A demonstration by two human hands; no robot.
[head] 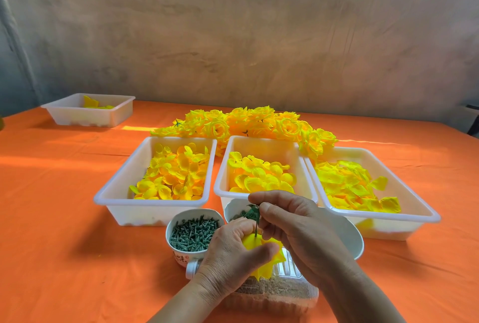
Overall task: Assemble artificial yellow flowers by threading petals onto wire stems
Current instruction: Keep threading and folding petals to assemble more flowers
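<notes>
Left hand: Your left hand (230, 255) grips the half-made flower (259, 242). Fingers and thumb are curled round its yellow petals, and the stem side points up.
Right hand: Your right hand (298, 229) is just beside the left one and a little above it. Its fingertips pinch the green calyx piece (251, 212), which sits at the top of the thin stem (255, 229).
Step in hand: I judge that the petals of this flower are already on the stem and that the calyx is to be pushed down against them. It is not yet seated.
Done: A large pile of finished flowers (254, 123) lies well beyond both hands.
Left to do: Three trays just beyond your hands are well filled with loose petals (176, 172): the left tray (150, 203), the middle tray (223, 167) and the right tray (383, 215). So, in my judgement, much work is left.
Small parts: A cup (168, 232) full of green pegs (193, 232) stands just left of your left hand. A bowl (350, 237) stands behind your right hand, and a few green pieces show in it.
Far tray: A far tray (64, 115), well apart from your left hand, holds only a few yellow pieces.
</notes>
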